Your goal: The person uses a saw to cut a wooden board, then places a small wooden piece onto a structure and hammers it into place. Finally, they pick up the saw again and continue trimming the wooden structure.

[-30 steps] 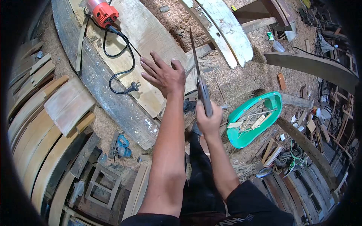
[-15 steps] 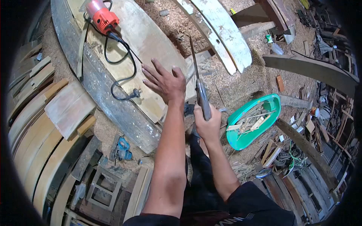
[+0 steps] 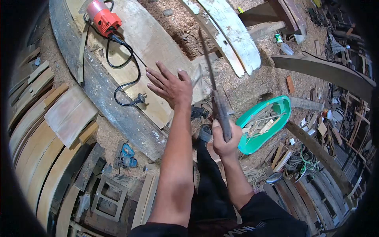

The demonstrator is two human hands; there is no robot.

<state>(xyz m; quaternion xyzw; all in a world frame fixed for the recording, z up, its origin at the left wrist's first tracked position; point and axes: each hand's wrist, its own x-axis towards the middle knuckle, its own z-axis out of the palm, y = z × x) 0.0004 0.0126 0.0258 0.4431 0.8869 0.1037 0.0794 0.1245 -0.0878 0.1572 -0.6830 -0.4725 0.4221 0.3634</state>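
My left hand (image 3: pixel 172 87) lies spread, palm down, on a pale wooden board (image 3: pixel 152 35) and holds nothing. My right hand (image 3: pixel 227 138) is wrapped round the dark handle of a handsaw (image 3: pixel 213 81), held to the right of the board. The saw's narrow blade points up and away, its edge turned towards my view and slightly blurred. Beyond my left hand, a red power tool (image 3: pixel 103 19) rests on the board, and its black cable (image 3: pixel 132 73) loops down to a plug.
A green basin (image 3: pixel 250 148) with wood scraps stands right of my right hand. White-painted planks (image 3: pixel 237 33) lie ahead. A blue power tool (image 3: pixel 128 156) sits on the floor at left, near curved timber pieces (image 3: pixel 39 152). A curved beam (image 3: pixel 319 71) is at right.
My right hand has moved back towards my body and slightly right with the saw. My left hand stays spread on the board. The whole view has shifted slightly.
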